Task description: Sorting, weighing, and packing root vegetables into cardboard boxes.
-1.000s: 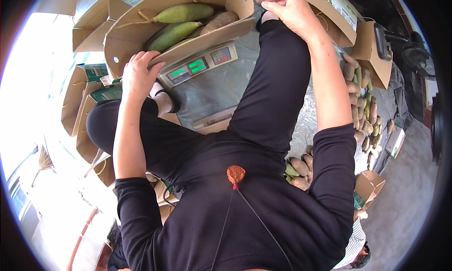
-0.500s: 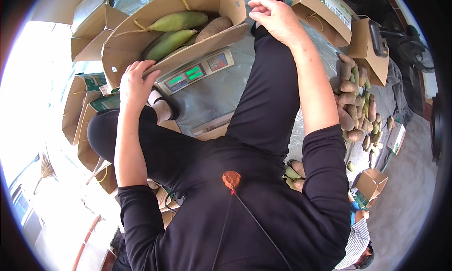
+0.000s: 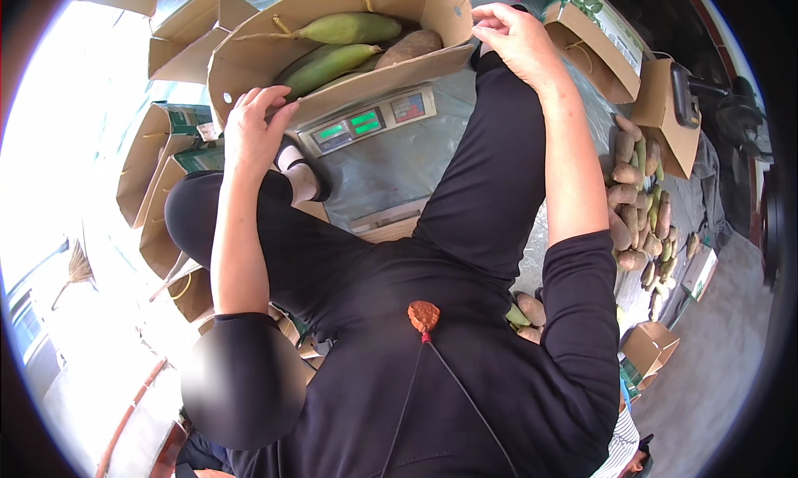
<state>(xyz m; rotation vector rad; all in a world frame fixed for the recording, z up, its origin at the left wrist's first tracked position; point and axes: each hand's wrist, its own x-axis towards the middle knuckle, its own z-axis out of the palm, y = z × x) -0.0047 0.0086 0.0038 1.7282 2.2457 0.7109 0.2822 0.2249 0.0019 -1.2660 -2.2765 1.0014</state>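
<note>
An open cardboard box (image 3: 357, 83) rests on a scale (image 3: 366, 122) with a lit green display. Inside lie long green gourd-like vegetables (image 3: 345, 29) and a brown rough-skinned one (image 3: 409, 47); their exact kind I cannot make out. My left hand (image 3: 259, 133) is at the box's near left side, its fingers and thumb on either side of the wall's top edge. Beside the right end of the box is my right hand (image 3: 519, 41), fingers loosely bent and thumb a little apart, with nothing visible between them.
More open boxes stand at the left (image 3: 154, 158) and far right (image 3: 594, 54). Many brown and green vegetables (image 3: 636, 204) lie on the floor at right, beyond my leg. A black fan (image 3: 736, 116) stands at the far right. Another person's striped sleeve (image 3: 619, 445) shows at lower right.
The whole view has shifted, so the scene sits further right and slightly higher. Both hands keep about the same place against the box. A blurred patch now covers my left sleeve.
</note>
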